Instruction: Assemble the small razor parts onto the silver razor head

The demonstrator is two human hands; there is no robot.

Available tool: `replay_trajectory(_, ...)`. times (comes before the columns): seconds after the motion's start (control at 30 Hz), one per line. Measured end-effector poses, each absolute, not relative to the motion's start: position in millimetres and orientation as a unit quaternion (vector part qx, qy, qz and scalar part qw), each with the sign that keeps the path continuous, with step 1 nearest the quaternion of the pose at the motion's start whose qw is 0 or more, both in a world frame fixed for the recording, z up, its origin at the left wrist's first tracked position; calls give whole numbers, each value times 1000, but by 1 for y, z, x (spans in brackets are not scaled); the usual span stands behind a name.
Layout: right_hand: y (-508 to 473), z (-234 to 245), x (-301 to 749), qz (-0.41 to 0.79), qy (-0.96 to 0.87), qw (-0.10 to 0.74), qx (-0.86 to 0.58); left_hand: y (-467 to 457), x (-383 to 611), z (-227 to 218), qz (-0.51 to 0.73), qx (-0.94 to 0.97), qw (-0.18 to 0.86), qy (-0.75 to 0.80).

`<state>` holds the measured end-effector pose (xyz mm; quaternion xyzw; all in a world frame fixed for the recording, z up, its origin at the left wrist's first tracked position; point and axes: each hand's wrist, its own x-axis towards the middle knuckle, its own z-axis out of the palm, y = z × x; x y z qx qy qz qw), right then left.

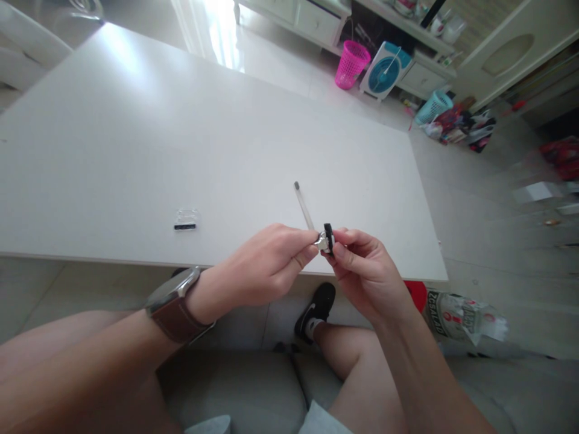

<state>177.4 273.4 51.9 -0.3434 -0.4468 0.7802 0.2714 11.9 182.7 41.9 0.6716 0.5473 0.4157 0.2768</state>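
Observation:
Just over the table's near edge, my two hands meet at a small silver-and-black object. My left hand (275,259), with a watch on its wrist, pinches the shiny silver piece (321,242) between thumb and fingertips. Against it stands a black piece (329,237), which my right hand (366,265) grips with thumb and curled fingers. Whether the two pieces are joined I cannot tell. Beyond the hands lies a slim clear pen-like stick (303,205) with a grey tip. A small clear plastic case (186,219) with a black strip rests to the left.
The white table (217,144) spreads out ahead. On the floor past it stand a pink basket (352,64), a blue-and-white box fan (385,70) and a light blue basket (434,107). A printed plastic bag (465,316) is at the right, beside the seat.

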Motion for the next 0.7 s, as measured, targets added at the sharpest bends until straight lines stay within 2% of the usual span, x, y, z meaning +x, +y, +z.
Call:
replay_trajectory(0.4, 270, 59, 176, 783, -441, 266, -348, 182, 10, 42, 467, 644, 337, 504)
replay_trajectory(0.7, 269, 61, 176, 757, -460, 295, -357, 182, 10, 41, 472, 649, 328, 498)
